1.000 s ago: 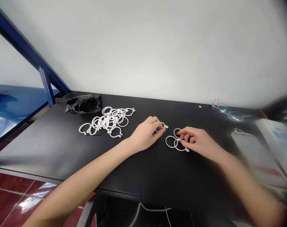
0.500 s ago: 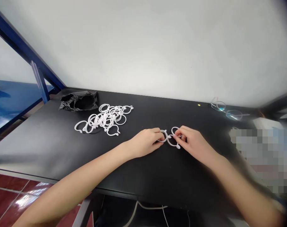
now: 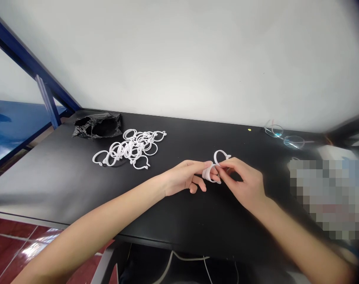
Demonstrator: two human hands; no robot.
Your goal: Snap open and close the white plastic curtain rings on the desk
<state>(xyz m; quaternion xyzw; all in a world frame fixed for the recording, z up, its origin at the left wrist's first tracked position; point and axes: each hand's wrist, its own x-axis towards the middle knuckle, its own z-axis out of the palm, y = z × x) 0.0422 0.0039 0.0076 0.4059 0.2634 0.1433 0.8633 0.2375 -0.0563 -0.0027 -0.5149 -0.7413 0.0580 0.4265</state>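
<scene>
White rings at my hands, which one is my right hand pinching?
The single ring that rises above your right hand, with its loop largely in view. The other rings there are bunched together, lower, at your left hand.

The left hand (image 3: 185, 176) and right hand (image 3: 250, 183) are bare, like both slim forearms (image 3: 108, 220).

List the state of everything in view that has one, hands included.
Left hand: pinching gathered rings, lower fingers loosely curled
Right hand: pinching a single ring
Gathered rings: bunched together, held
Single ring: held raised; clasp state unclear
Ring pile: heaped loosely, overlapping
Black bag: crumpled, gaping open
Eyeglasses: lying near the wall
Pixelated area: contents cannot be told
</scene>
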